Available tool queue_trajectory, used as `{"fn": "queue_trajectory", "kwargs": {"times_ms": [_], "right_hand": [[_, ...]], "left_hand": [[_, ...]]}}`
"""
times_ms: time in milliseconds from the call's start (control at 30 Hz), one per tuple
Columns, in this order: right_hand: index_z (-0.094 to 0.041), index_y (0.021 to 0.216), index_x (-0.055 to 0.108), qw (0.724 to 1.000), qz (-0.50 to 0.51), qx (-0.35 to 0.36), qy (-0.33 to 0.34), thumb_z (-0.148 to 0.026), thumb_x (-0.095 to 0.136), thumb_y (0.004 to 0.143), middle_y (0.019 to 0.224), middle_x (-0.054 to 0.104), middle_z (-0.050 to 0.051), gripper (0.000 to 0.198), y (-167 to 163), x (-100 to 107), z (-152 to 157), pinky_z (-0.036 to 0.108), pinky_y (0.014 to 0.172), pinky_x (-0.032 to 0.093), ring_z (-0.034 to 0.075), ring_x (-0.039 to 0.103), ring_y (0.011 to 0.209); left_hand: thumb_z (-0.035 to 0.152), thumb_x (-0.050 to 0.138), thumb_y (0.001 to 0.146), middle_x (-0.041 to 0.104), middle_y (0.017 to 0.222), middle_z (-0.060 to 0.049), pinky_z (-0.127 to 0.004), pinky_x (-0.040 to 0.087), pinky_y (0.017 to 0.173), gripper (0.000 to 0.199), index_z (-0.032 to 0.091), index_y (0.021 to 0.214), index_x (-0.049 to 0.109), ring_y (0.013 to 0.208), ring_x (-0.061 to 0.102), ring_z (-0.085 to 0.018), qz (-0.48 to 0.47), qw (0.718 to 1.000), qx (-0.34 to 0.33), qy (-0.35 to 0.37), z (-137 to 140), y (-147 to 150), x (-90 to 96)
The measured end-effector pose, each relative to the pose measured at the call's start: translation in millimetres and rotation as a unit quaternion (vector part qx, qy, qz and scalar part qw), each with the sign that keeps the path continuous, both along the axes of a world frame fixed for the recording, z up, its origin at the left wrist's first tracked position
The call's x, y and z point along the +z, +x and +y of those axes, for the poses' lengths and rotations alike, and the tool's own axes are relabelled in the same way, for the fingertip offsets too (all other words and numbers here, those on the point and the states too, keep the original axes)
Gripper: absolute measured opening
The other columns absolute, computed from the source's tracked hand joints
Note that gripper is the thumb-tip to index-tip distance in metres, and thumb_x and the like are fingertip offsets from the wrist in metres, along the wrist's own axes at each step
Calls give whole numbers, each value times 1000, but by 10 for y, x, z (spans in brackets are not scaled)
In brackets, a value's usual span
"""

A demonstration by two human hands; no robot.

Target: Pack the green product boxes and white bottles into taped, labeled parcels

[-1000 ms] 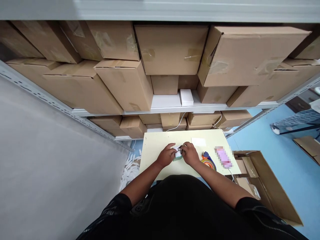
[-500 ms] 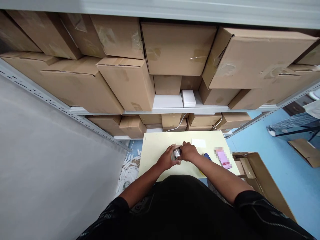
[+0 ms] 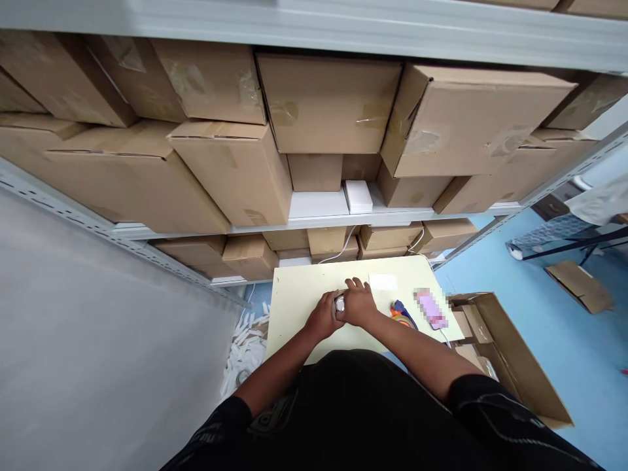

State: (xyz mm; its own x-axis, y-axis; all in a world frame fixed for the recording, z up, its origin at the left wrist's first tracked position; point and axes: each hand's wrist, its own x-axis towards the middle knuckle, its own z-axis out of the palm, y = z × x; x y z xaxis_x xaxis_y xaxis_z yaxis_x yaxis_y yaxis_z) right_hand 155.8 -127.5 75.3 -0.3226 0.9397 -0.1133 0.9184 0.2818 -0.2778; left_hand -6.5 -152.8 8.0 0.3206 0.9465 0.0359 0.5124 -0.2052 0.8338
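My left hand [image 3: 324,316] is closed around the side of a small object with a shiny silver top [image 3: 339,303], held over the pale yellow table [image 3: 290,294]. My right hand [image 3: 359,305] presses against it from the other side, thumb side on the object and the other fingers reaching forward. Both hands cover most of the object, so its exact kind is hidden. A white sheet [image 3: 383,282] lies just beyond my right hand. By my right forearm is a blue and orange tape dispenser [image 3: 403,314], partly covered by the arm.
A pink phone [image 3: 432,310], partly blurred out, lies at the table's right. Shelves ahead hold many cardboard boxes [image 3: 328,98] and a small white box [image 3: 358,196]. A large open carton [image 3: 520,366] stands at right; white scraps [image 3: 244,350] lie on the floor at left.
My right fingers have lifted and spread forward over the silver-topped object, and less of it shows between the hands. The camera view has shifted, bringing the tape dispenser into sight.
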Motion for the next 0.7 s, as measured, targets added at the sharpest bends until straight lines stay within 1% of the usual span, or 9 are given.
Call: {"fn": "queue_trajectory", "kwargs": {"times_ms": [100, 233, 300, 400, 467, 533, 600, 633, 700], "right_hand": [[-16, 106, 78, 998, 44, -3, 47, -39, 83, 66, 146, 55, 19, 46, 110, 194, -47, 55, 116, 31, 44, 42, 137], [-16, 105, 74, 992, 117, -40, 36, -41, 79, 68, 148, 53, 16, 44, 252, 653, 78, 40, 95, 50, 31, 63, 110], [-18, 100, 71, 985, 165, -46, 38, -41, 78, 69, 138, 60, 13, 39, 325, 905, 195, 36, 88, 51, 26, 65, 102], [-22, 82, 65, 971, 224, -47, 63, -38, 76, 71, 105, 69, 8, 23, 439, 1224, 365, 34, 86, 50, 27, 64, 104], [-23, 72, 59, 962, 256, -69, 64, -38, 75, 72, 91, 68, 5, 21, 502, 1362, 455, 32, 81, 49, 25, 65, 99], [-23, 68, 57, 952, 284, -103, 44, -41, 74, 73, 82, 67, 2, 25, 535, 1433, 520, 31, 73, 47, 22, 64, 86], [-23, 66, 56, 933, 331, -139, 12, -48, 75, 73, 71, 62, 0, 32, 534, 1447, 556, 30, 66, 45, 19, 60, 72], [-23, 66, 56, 916, 371, -153, -9, -53, 75, 74, 66, 60, -2, 37, 523, 1442, 559, 29, 63, 44, 18, 57, 67], [-23, 72, 59, 858, 485, -160, -55, -64, 73, 77, 65, 59, -2, 44, 486, 1424, 530, 30, 61, 46, 18, 57, 64]], "left_hand": [[19, 84, 66, 55, 141, -16, -53, 50, 110, 85, 21, 143, 48, 131, 57, -35, 3, 1000, 13, -17, -3, 6, 38], [29, 87, 67, 56, 138, -15, -50, 50, 108, 85, 21, 143, 50, 127, 59, -34, -13, 998, 32, -48, 20, 29, 80], [32, 89, 66, 54, 141, -15, -50, 49, 110, 92, 21, 147, 47, 129, 57, -34, -25, 997, 41, -56, 41, 33, 93], [35, 92, 62, 50, 145, -16, -52, 41, 117, 101, 21, 150, 44, 137, 51, -37, -38, 997, 55, -50, 66, 27, 155], [37, 93, 61, 45, 152, -18, -54, 34, 122, 105, 20, 151, 43, 144, 44, -39, -49, 995, 78, -39, 74, 30, 265], [40, 93, 62, 37, 159, -19, -54, 30, 124, 109, 21, 154, 39, 149, 38, -40, -89, 991, 97, -29, 81, 58, 442], [41, 90, 67, 38, 161, -17, -53, 35, 121, 105, 23, 155, 37, 146, 42, -38, -167, 982, 88, -27, 88, 111, 662], [41, 88, 70, 43, 158, -16, -51, 40, 117, 99, 24, 154, 38, 141, 48, -36, -212, 974, 74, -30, 90, 142, 774], [40, 84, 76, 55, 147, -14, -48, 47, 109, 85, 24, 149, 44, 129, 57, -32, -292, 954, 50, -44, 82, 197, 977]]}}
